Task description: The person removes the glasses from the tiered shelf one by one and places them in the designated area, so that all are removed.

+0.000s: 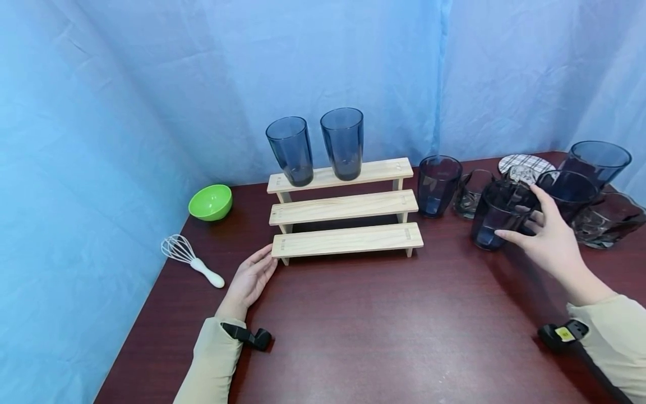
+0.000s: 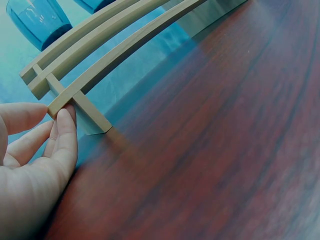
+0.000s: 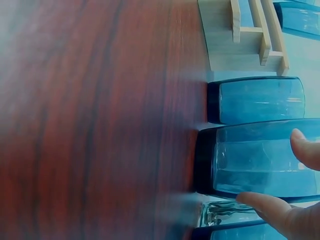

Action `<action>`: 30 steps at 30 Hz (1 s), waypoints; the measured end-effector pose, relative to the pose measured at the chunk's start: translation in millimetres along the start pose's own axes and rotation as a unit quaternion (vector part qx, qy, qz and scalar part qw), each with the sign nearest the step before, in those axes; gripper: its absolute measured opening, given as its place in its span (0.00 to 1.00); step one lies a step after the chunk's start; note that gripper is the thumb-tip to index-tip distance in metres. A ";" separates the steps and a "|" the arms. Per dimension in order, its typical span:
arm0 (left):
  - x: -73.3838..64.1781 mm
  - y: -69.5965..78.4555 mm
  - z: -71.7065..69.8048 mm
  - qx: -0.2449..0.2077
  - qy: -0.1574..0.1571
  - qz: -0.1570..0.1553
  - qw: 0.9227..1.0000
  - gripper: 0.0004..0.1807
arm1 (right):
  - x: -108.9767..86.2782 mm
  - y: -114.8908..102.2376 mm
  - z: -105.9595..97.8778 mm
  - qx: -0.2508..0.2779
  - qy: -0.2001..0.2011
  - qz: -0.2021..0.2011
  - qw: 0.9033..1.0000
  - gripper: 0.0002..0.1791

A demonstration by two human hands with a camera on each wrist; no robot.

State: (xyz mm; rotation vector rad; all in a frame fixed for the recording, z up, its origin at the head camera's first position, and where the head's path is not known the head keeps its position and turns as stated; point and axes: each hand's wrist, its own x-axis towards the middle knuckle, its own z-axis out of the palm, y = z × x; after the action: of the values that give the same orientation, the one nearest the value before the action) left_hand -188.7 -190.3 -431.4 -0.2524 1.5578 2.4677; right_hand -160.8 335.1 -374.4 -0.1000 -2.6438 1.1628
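At the left end of the lowest step of a three-step wooden rack (image 1: 348,240), my left hand (image 1: 250,279) pinches the board between thumb and fingers, as the left wrist view shows close up. Two tall blue-tinted glasses (image 1: 289,148) stand upright on the top step. On the right, my right hand (image 1: 547,238) holds a dark blue glass (image 1: 488,221) from the side, thumb on its near wall and a finger by its rim. The base of that glass (image 3: 265,160) is at the tabletop. Some of the right fingers are hidden behind it.
Another blue glass (image 1: 438,188) stands between the rack and the held one. Clear glass cups (image 1: 471,196), more blue glasses (image 1: 598,160) and a checked round coaster (image 1: 525,163) crowd the right. A green bowl (image 1: 211,203) and a white whisk (image 1: 194,259) lie left.
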 end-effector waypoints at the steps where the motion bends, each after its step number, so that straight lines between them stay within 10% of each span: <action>1: 0.1 -0.1 0.0 0.001 0.000 0.000 1.000 0.27 | 0.3 -0.5 0.3 -0.002 0.001 0.001 1.000 0.55; 30: -1.8 1.1 0.6 0.011 0.001 0.003 1.000 0.28 | -0.7 -9.3 4.8 -0.026 0.049 0.025 0.998 0.50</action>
State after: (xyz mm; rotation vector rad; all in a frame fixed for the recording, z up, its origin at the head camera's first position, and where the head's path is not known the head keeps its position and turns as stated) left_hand -187.4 -190.4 -429.7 -0.2477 1.5873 2.4542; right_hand -161.0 325.2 -370.9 -0.2287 -2.6001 1.0772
